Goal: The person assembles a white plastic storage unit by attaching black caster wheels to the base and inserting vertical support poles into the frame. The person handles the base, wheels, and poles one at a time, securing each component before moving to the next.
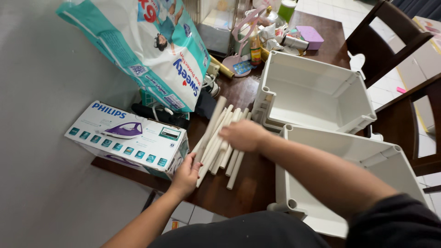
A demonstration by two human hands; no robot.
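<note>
1. Dark wood forms the table [248, 183] under your hands, pushed against a grey wall, with a dark chair [390, 41] on the far side.
2. White plastic tubes [223, 142] lie in a loose bundle on the table, long axes running from near your left side up and away toward the stacked white plastic bins [317, 92].
3. Your left hand [185, 177] sits at the near ends of the tubes, fingers curled around one or two of them; the exact count is hard to tell.
4. Your right hand [243, 135] rests on top of the bundle at mid-length, fingers bent down over the tubes and pressing rather than clenched.
5. Left of the bundle, touching your left hand, lies an iron box [128, 138]; behind it leans a teal diaper pack [142, 50].
6. Another white bin [349, 170] stands just right of the tubes.
</note>
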